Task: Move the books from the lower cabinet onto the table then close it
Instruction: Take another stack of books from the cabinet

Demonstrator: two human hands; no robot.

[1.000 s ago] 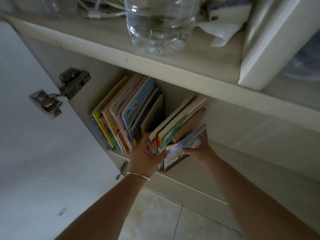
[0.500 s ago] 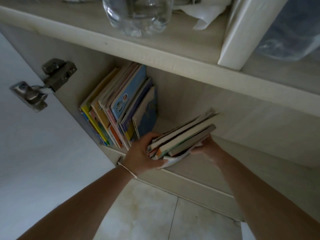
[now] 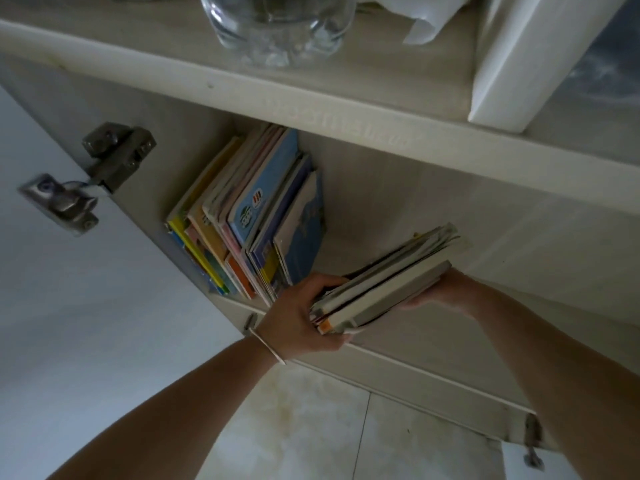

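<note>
Holding a stack [image 3: 384,285] of books at centre frame, both hands work together at the mouth of the cabinet [image 3: 398,188]. Left hand [image 3: 298,320] grips the stack's near end: fingers curled over the top, thumb wrapped under the bottom cover. Thin bangle [image 3: 268,344] on that wrist. Right hand [image 3: 440,289] supports the far side from beneath; mostly hidden by the books, so finger position cannot be told, though it appears to clasp the lower edge. Stack is tilted, far end raised toward right of frame, pages slightly splayed, partly out past the cabinet's front edge.

Row of books [image 3: 252,223] stands left of centre inside the cabinet, leaning against its left wall, spines down toward the viewer. Blue cover faces right at the row's end, just beside the left hand.

Door [image 3: 69,306] stands open at left of frame; metal hinge [image 3: 90,178] at upper left joins it to the cabinet wall. Table [image 3: 311,74] top crosses the upper frame, carrying a clear jar [image 3: 280,26] at top centre. Tiled floor [image 3: 311,427] at bottom.
</note>
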